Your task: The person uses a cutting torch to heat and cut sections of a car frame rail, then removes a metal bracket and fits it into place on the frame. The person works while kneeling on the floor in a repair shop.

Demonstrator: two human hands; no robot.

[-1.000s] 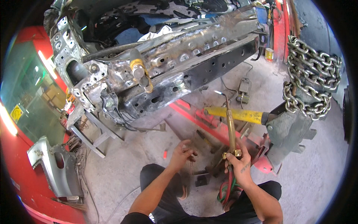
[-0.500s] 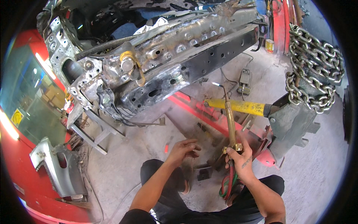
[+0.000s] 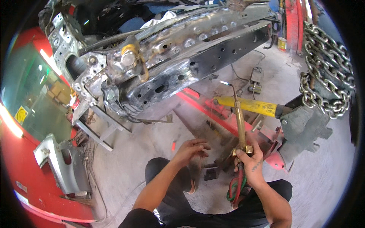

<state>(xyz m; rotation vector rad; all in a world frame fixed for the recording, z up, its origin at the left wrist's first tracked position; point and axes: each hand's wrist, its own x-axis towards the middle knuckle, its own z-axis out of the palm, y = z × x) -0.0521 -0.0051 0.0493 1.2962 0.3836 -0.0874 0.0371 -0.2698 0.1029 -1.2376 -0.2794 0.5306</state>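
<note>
My right hand (image 3: 251, 162) is closed around the handle of a brass gas torch (image 3: 240, 125), fingers by its valve knobs. The torch stands nearly upright; its thin bent tip points up and left, with a small bright flame (image 3: 225, 82) at the end. Red and green hoses (image 3: 236, 186) hang below its handle. My left hand (image 3: 193, 149) hovers left of the torch, fingers loosely apart and nothing visible in them. Beyond the flame is a black perforated beam (image 3: 213, 60) on the bare metal front of a car body (image 3: 152, 51), where a yellow-topped clamp (image 3: 129, 57) sits.
On the right, a heavy chain (image 3: 327, 72) hangs over a grey steel bracket (image 3: 304, 121) joined to a yellow cylinder (image 3: 251, 106). A foot pedal (image 3: 257, 78) lies on the floor behind. A silver fender (image 3: 66, 171) leans against the red wall at left, near a metal stand (image 3: 97, 127).
The whole view has shifted slightly, so the scene sits a little farther right. Both hands keep much the same pose, the torch still in my right hand with its flame lit.
</note>
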